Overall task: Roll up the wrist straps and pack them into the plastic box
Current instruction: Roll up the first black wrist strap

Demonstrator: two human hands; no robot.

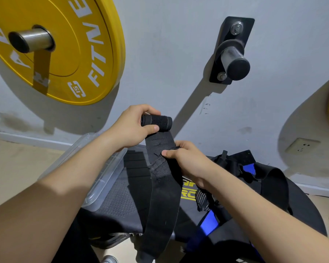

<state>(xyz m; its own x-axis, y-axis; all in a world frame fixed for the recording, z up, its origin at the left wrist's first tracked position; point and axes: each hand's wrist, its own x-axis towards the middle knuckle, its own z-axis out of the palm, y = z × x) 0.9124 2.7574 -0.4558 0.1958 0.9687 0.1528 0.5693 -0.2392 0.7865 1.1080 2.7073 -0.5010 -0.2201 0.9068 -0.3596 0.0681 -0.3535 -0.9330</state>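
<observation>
Strap (162,179) between both hands' fingers (154,128)

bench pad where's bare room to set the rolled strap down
Bare bench pad shows between the plastic box on the left and the hanging wrist strap held by the left hand and right hand. Right of the strap it is crowded with a pile of black and blue straps.
</observation>
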